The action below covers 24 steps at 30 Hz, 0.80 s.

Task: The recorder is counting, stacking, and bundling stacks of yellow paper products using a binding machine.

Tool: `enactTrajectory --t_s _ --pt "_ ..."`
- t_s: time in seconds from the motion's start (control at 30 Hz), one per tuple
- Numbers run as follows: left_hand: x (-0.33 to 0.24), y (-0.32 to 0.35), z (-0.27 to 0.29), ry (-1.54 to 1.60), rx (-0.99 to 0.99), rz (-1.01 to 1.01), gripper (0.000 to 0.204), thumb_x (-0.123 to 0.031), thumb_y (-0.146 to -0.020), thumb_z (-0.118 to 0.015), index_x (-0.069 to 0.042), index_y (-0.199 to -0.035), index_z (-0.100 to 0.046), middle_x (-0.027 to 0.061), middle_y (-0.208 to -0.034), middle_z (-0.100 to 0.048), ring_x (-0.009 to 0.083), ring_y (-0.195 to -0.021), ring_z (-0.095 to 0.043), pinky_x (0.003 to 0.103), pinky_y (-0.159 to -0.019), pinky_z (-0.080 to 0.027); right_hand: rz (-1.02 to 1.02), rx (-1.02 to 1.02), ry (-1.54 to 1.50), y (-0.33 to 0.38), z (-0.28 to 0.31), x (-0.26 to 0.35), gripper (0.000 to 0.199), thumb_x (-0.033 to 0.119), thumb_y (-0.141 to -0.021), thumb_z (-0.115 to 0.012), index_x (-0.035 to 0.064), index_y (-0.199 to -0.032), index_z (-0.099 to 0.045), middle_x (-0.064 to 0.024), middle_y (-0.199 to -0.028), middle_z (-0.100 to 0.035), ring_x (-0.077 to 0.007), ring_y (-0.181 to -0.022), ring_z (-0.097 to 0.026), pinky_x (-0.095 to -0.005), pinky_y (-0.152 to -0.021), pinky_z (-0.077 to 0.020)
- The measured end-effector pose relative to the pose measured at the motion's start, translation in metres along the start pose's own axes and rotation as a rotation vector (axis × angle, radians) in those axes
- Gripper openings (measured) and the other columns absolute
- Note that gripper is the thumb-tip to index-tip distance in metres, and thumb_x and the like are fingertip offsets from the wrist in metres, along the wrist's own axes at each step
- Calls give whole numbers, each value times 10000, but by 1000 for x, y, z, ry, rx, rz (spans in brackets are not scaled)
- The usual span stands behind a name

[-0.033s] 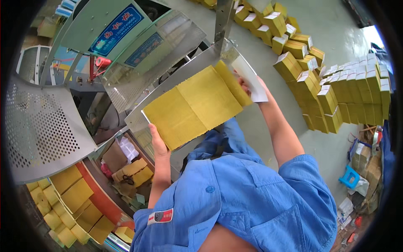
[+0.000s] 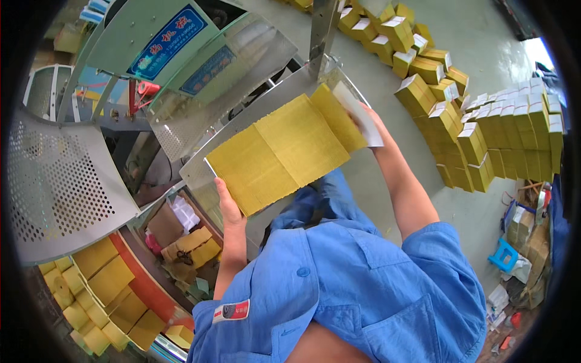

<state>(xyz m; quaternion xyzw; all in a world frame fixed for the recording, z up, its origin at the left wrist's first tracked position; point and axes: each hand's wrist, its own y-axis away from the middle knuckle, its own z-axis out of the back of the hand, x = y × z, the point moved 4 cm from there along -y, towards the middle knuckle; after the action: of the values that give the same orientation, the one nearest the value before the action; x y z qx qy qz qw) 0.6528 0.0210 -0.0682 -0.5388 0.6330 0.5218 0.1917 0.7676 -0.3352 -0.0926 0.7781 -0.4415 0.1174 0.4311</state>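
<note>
Two bare hands steady a row of yellow paper on a metal machine tray.

Perforated grey metal guard [image 2: 54, 181] at far left; the left hand [image 2: 229, 209] clasps the near end of the long block of yellow paper sheets [image 2: 284, 148] lying on the sloped steel tray [image 2: 200, 172] — the right hand [image 2: 366, 118] presses a white card [image 2: 363, 118] against its far end. Wrapped yellow bundles [image 2: 484, 139] are stacked on the floor at right.
</note>
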Motion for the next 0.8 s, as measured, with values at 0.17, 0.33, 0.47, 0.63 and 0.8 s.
enactTrajectory --t_s 0.17,0.33,0.47,0.63,0.8 --pt "0 1 -11 -31 -28 -32 725 -603 -992 -323 -34 -1440 -359 107 -1421 -450 239 -1262 -476 357 -1039 -397 128 -206 377 -12 -20 -8 226 155 -913 -573 68 -1103 -661 11 -837 -634 -51 -619 -550 -221 -544 -444" --pt "1 3 -12 -66 -94 -23 710 -601 -988 -340 -44 -1427 -368 102 -1394 -460 239 -1260 -468 371 -1036 -394 -92 42 300 -7 -24 -23 244 172 -905 -593 54 -1111 -654 4 -789 -616 -51 -556 -508 -209 -487 -381" --pt "1 3 -12 -42 -77 -69 699 -593 -987 -363 -40 -1413 -389 99 -1369 -478 239 -1238 -483 371 -1021 -405 -158 78 154 -8 -15 -25 238 199 -914 -597 80 -1111 -661 11 -721 -584 -53 -529 -496 -215 -467 -369" --pt "3 0 -7 -31 -110 -49 702 -590 -987 -365 -34 -1415 -390 106 -1375 -480 248 -1242 -485 379 -1027 -404 -72 -63 460 -24 -11 -27 257 219 -925 -567 43 -1069 -686 -38 -781 -651 -111 -638 -584 -280 -584 -470" --pt "2 -1 -6 -29 -113 -61 713 -591 -983 -374 -31 -1425 -380 115 -1405 -463 263 -1267 -471 392 -1047 -391 131 -184 841 -18 -24 -20 311 262 -960 -529 11 -1080 -668 -56 -888 -679 -123 -801 -612 -280 -749 -491"
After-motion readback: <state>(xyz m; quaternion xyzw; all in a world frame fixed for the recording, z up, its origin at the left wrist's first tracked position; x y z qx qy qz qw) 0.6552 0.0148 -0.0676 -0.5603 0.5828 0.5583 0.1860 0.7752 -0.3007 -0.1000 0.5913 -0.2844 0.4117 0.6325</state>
